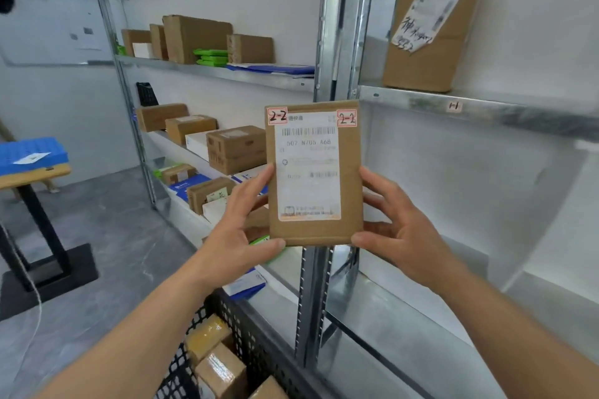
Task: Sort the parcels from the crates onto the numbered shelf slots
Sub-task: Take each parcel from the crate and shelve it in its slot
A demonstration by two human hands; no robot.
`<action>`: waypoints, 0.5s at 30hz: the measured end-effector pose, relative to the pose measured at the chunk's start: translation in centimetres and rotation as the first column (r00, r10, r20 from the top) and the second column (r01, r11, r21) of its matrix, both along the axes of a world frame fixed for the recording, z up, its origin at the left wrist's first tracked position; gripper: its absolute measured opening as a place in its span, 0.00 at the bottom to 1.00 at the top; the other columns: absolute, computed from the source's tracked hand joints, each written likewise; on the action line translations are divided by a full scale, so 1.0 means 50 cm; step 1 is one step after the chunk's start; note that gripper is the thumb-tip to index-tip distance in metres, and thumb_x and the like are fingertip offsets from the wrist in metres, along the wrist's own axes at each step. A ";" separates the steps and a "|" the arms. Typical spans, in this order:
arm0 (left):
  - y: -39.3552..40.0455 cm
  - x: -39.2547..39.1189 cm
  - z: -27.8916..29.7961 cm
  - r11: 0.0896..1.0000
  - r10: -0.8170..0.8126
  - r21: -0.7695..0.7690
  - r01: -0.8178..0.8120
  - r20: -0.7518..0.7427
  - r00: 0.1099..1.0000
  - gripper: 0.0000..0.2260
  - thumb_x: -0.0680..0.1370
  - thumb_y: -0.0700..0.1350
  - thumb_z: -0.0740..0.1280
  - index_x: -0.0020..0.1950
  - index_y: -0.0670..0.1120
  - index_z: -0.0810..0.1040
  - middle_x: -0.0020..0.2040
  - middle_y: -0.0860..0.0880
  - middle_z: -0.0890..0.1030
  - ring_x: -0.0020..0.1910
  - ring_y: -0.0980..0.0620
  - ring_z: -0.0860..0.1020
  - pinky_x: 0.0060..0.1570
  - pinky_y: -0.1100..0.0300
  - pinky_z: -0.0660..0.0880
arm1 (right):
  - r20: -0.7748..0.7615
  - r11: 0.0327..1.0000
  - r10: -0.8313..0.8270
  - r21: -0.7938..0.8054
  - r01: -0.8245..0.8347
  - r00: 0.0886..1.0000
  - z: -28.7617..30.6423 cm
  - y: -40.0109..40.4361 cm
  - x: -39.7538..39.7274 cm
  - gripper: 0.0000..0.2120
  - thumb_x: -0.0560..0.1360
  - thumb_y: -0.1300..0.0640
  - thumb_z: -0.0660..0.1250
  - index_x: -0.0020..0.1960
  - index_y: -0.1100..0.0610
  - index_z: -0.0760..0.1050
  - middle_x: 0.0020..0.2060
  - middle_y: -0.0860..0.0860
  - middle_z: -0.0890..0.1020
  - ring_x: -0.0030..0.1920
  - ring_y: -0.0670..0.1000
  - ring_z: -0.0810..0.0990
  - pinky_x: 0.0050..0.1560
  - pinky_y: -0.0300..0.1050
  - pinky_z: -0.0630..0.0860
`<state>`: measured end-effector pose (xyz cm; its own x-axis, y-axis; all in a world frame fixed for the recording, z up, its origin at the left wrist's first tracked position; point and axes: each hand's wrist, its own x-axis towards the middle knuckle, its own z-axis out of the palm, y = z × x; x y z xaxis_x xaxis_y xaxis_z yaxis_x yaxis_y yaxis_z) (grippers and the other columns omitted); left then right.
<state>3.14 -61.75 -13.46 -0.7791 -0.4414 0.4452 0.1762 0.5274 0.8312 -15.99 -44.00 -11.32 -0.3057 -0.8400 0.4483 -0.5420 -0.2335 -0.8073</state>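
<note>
Pinching a flat brown parcel (313,173) upright before the shelf post (334,23), the left hand (241,230) and right hand (400,230) each grip one side edge. Its label's small print is blurred; "2-2" shows. Below, a black crate (246,334), cut off, holds brown parcels (220,369).

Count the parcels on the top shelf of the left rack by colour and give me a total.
Brown cardboard boxes: 4
Green flat packs: 3, stacked
Blue and white flat mailer: 1, possibly more layered
Total: 8, as far as the view shows
</note>
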 end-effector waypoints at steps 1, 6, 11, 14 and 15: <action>0.010 -0.005 0.002 1.000 -0.007 -0.003 0.007 -0.003 1.000 0.41 0.65 0.51 0.72 0.71 0.73 0.54 0.71 0.64 0.60 0.71 0.57 0.64 0.63 0.44 0.72 | -0.004 1.000 -0.010 0.000 0.010 1.000 0.003 0.013 -0.003 0.40 0.70 0.69 0.72 0.68 0.35 0.61 0.67 0.36 0.69 0.68 0.39 0.68 0.57 0.45 0.78; 0.059 -0.024 0.016 0.998 -0.050 -0.026 0.049 -0.022 0.999 0.41 0.65 0.49 0.73 0.69 0.75 0.56 0.71 0.64 0.60 0.70 0.61 0.65 0.59 0.52 0.76 | -0.021 0.998 -0.058 -0.015 0.058 0.998 0.012 0.078 -0.008 0.39 0.70 0.68 0.73 0.68 0.36 0.61 0.66 0.35 0.69 0.68 0.40 0.68 0.59 0.47 0.78; 0.109 -0.033 0.028 0.996 -0.087 -0.038 0.085 -0.052 0.995 0.42 0.68 0.40 0.73 0.66 0.78 0.56 0.69 0.67 0.60 0.67 0.67 0.65 0.55 0.63 0.76 | -0.064 0.993 -0.118 -0.019 0.117 0.991 0.018 0.141 -0.003 0.39 0.71 0.65 0.73 0.69 0.36 0.59 0.66 0.33 0.68 0.68 0.40 0.68 0.60 0.46 0.76; 0.141 -0.045 0.038 0.993 -0.109 -0.056 0.106 -0.045 0.993 0.42 0.66 0.45 0.73 0.66 0.78 0.56 0.71 0.65 0.60 0.68 0.66 0.65 0.58 0.58 0.76 | -0.081 0.986 -0.164 -0.028 0.162 0.983 0.021 0.182 -0.002 0.37 0.71 0.63 0.73 0.69 0.37 0.59 0.67 0.36 0.67 0.68 0.41 0.68 0.61 0.45 0.76; 0.153 -0.051 0.041 0.991 -0.120 -0.057 0.117 -0.041 0.992 0.42 0.66 0.44 0.73 0.67 0.77 0.56 0.72 0.63 0.61 0.69 0.64 0.65 0.59 0.55 0.76 | -0.080 0.984 -0.175 -0.035 0.173 0.981 0.021 0.198 -0.003 0.37 0.71 0.64 0.73 0.68 0.37 0.59 0.67 0.37 0.67 0.68 0.41 0.68 0.61 0.46 0.76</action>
